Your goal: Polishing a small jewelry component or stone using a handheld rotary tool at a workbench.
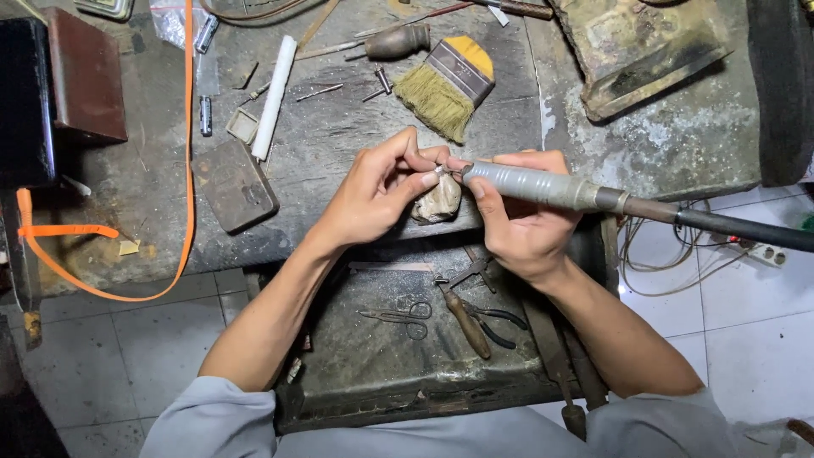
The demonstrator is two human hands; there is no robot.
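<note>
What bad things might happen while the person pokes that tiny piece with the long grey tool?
1. The left hand pinches the small metal piece right at the tip of the grey handpiece that the right hand holds, so a slip might nick the fingertips.
2. The piece is tiny; if it pops loose it may drop into the tray among the scissors and pliers.
3. The handpiece's black hose hangs off the bench and might snag.

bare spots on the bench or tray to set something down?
Bare bench between the white rod and brush; tray floor left of the scissors. Crowded along the bench's top edge and around both hands, left, right.
</note>
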